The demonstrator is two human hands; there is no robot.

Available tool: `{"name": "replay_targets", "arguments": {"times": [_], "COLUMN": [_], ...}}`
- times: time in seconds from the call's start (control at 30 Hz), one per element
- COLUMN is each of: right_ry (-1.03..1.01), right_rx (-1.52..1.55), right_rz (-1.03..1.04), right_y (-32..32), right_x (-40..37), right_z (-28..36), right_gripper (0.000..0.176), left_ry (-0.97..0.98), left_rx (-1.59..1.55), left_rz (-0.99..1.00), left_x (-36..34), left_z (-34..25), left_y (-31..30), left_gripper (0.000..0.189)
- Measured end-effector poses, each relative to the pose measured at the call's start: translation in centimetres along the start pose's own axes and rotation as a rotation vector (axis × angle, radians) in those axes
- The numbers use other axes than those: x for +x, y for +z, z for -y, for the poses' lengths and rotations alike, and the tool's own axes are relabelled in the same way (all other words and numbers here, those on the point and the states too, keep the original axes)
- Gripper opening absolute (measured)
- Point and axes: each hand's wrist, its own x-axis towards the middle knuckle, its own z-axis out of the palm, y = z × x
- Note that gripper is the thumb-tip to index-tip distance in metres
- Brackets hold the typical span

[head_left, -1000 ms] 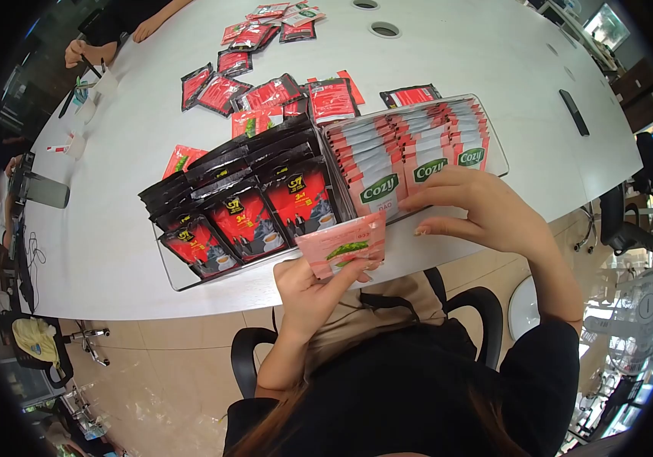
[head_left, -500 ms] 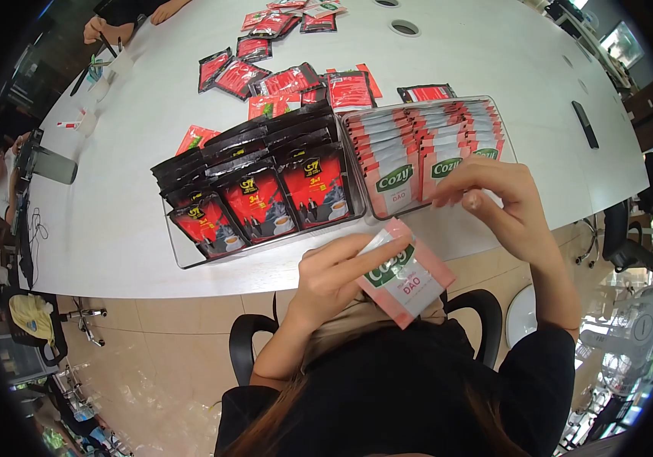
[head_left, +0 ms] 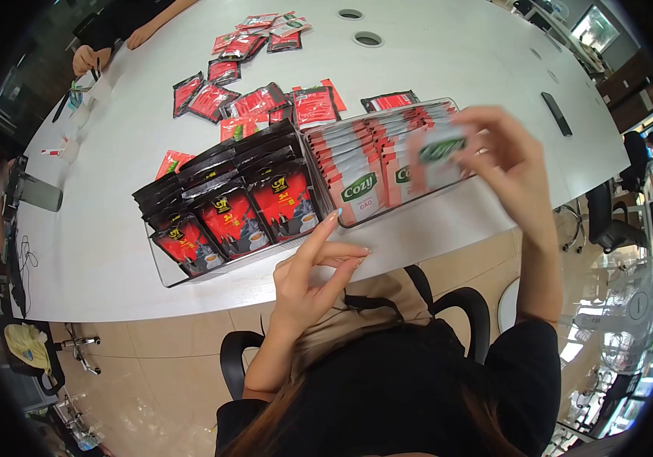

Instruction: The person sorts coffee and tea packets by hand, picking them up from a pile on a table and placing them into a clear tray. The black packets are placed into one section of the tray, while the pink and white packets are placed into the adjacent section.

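Note:
My right hand (head_left: 507, 156) grips a pink and white Cozy tea sachet (head_left: 442, 154) by its right side, blurred by motion. The sachet is held over the right end of a clear tray (head_left: 410, 199), which holds rows of upright Cozy sachets (head_left: 358, 190). My left hand (head_left: 315, 270) holds nothing, its fingers apart, close to the front edge of the trays. Left of the Cozy tray, a second clear tray (head_left: 160, 268) holds rows of black and red G7 coffee sachets (head_left: 225, 217).
Loose red and black sachets (head_left: 254, 100) lie scattered behind the trays. A black phone-like object (head_left: 556, 114) is on the table's right. Another person's hand (head_left: 84, 59) is at the far left, near a white cup (head_left: 102, 87). A grey tumbler (head_left: 43, 193) stands at the left edge.
The Cozy sachet has passed from my left hand to my right hand and moved up to the right, over the tray. My left hand is now empty.

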Motion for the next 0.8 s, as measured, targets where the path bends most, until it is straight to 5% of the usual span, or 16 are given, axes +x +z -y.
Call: {"name": "replay_targets", "arguments": {"times": [0.13, 0.37, 0.6, 0.8], "right_ry": [0.105, -0.086, 0.035, 0.053], "right_rx": [-0.021, -0.578, -0.47, -0.362], "right_rz": [-0.092, -0.215, 0.641, 0.7], "right_y": [-2.9, -1.7, -0.4, -1.0], "right_x": [-0.3, -0.3, 0.3, 1.4], "right_z": [-3.5, -2.2, -0.9, -2.4], "right_gripper": [0.023, 0.023, 0.039, 0.041], "left_ry": [-0.013, -0.038, -0.055, -0.066], "left_rx": [0.103, 0.16, 0.176, 0.182], "left_rz": [0.112, 0.064, 0.078, 0.095], "left_x": [0.2, -0.1, -0.1, -0.1], "left_z": [-0.3, -0.2, -0.3, -0.4], "left_y": [-0.5, -0.3, -0.4, -0.5], "left_gripper": [0.05, 0.047, 0.046, 0.045]}}
